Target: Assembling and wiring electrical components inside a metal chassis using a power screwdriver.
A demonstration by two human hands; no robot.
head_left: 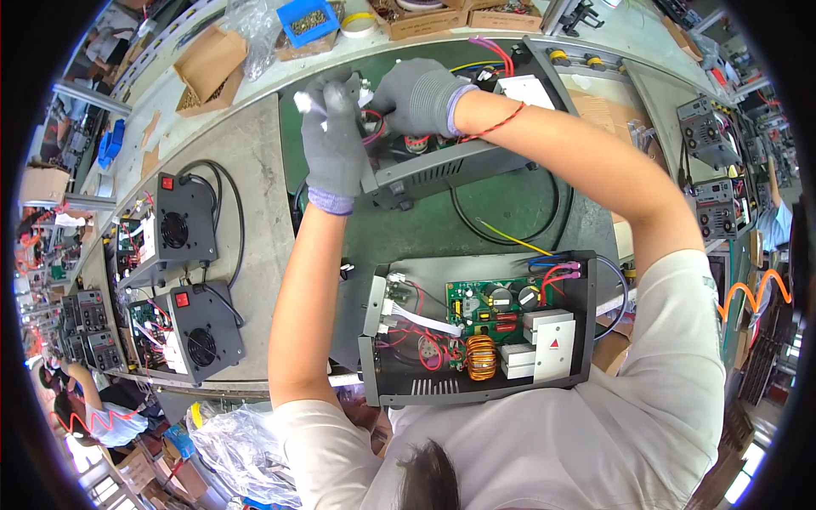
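My left hand (333,144), in a grey glove, is at the left end of a dark open metal case (425,170). Its fingers are curled together at the end panel, near a small white piece (304,103); what they hold is hidden. My right hand (418,98), also gloved, reaches over the same case with fingers bent inward near a white connector (365,92); its fingertips are hidden too. A twisted red-black wire (497,126) crosses my right forearm. Nearer to me lies a second open case (476,398) with a green circuit board (469,297) and a copper coil (481,357).
Two cases with fans (175,229) and red switches stand at left, black cables behind them. At the back are a blue bin (308,20) of small screws and a cardboard box (208,72). More finished-looking units (712,208) stand at right. A black cable (510,238) loops between the cases.
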